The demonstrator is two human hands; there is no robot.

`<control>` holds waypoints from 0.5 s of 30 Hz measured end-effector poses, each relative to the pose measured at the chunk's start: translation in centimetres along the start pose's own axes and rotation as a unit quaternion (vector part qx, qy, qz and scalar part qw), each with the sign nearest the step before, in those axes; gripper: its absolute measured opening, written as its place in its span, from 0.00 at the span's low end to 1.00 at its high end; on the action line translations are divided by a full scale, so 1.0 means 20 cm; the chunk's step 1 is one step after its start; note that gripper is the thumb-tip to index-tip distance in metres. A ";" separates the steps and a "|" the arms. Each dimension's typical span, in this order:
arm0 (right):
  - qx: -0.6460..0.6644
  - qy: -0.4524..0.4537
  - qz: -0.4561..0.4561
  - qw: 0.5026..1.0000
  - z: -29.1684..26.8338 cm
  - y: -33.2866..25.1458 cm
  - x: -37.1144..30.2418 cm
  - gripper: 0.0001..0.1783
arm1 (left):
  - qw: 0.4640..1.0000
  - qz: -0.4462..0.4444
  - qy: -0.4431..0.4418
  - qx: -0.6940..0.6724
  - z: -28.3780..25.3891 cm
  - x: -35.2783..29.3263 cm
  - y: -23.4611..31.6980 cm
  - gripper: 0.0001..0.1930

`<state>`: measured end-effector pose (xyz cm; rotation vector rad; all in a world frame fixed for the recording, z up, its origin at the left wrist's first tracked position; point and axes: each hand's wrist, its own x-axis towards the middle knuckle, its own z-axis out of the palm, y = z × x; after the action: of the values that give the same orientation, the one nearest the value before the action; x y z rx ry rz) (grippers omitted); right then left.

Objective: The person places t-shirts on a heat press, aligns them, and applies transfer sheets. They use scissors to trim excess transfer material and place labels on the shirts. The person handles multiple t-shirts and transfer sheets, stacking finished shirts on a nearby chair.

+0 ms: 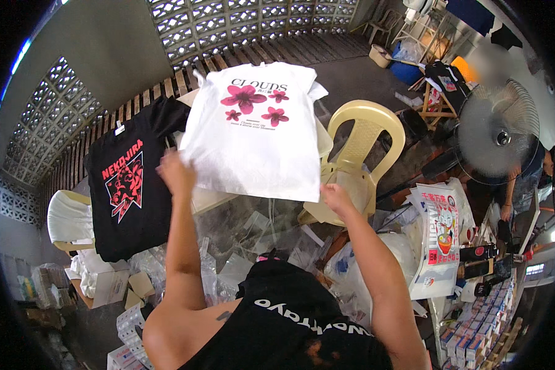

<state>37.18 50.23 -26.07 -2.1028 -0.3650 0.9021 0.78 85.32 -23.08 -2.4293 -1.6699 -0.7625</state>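
A white T-shirt (246, 157) with pink flowers and dark lettering lies spread out in front of me, its hem toward me. My right hand (335, 198) pinches the hem's right corner. At the left end of the hem is my left hand (177, 174), smeared by motion, so its grip on the cloth is unclear. Just left of that hand, a black T-shirt (108, 185) with a red and white print lies spread out. Under the white T-shirt, a pale surface (209, 202) shows only at its edge.
A cream plastic chair (388, 132) stands to the right, and a standing fan (502, 137) beyond it. Another chair draped in white (68, 219) is at the left. Clear plastic bags (213, 277) litter the floor. A printed sheet (436, 246) and stacked small boxes (478, 336) are at the right.
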 end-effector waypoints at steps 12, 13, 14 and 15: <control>0.004 0.220 0.126 0.967 -1.09 1.14 -1.09 0.21 | 0.951 0.246 -0.157 -0.105 0.67 -0.54 0.64 0.18; 0.099 0.277 0.169 0.941 -1.15 1.30 -1.20 0.18 | 0.928 0.301 -0.176 -0.128 0.62 -0.62 0.78 0.16; 0.175 0.345 0.200 0.900 -1.18 1.44 -1.27 0.16 | 0.888 0.343 -0.222 -0.210 0.55 -0.73 0.96 0.15; 0.257 0.394 0.199 0.859 -1.22 1.58 -1.35 0.16 | 0.849 0.347 -0.313 -0.248 0.48 -0.89 1.15 0.13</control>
<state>34.01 2.24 -27.14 -1.8526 0.6904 0.2261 19.86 64.48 -34.90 -3.5767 -0.5297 -0.3061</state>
